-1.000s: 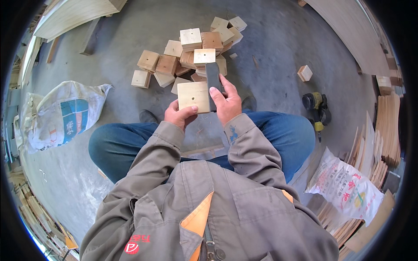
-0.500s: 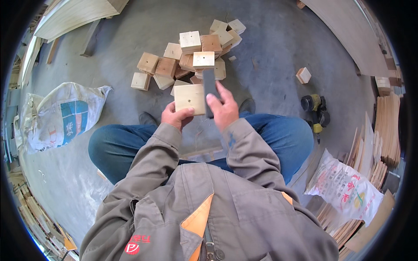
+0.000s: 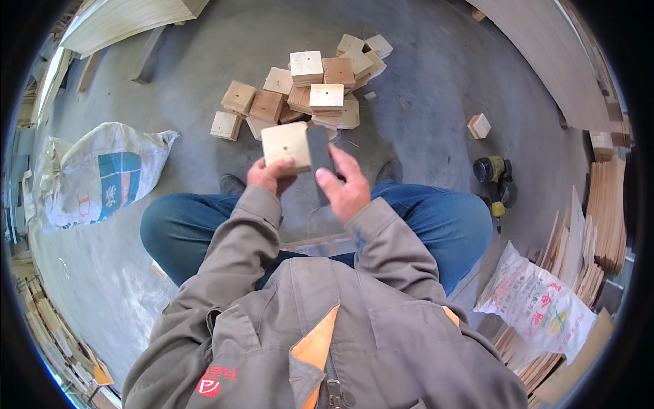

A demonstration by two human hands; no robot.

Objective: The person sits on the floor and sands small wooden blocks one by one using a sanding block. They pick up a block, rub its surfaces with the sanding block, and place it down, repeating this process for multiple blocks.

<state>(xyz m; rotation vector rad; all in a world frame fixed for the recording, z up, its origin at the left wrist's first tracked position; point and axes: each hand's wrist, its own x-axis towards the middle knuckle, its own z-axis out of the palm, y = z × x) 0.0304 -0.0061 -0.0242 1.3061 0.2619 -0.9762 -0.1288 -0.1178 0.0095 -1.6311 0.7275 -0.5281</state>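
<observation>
My left hand (image 3: 268, 179) grips a pale square wooden block (image 3: 281, 143) by its near left corner, thumb on the top face. That face has a small dark hole in its middle. In my right hand (image 3: 349, 191) is a dark grey, flat sanding block (image 3: 318, 151), pinched between thumb and fingers. It stands on edge against the right side of the wooden block. Just beyond both hands, a loose pile of similar wooden blocks (image 3: 327, 95) lies on the floor, several with a hole in the top.
A yellow and black cordless drill (image 3: 496, 178) lies on the right, with a single wooden block (image 3: 479, 126) beyond it. White woven sacks lie at left (image 3: 112, 180) and lower right (image 3: 535, 293). Stacked wood strips (image 3: 605, 211) line the right; large boards (image 3: 129, 27) stand far left.
Both hands have shifted slightly left with the wooden block and the sanding block. The wooden block has tilted, and the sanding block now leans differently along its right side.
</observation>
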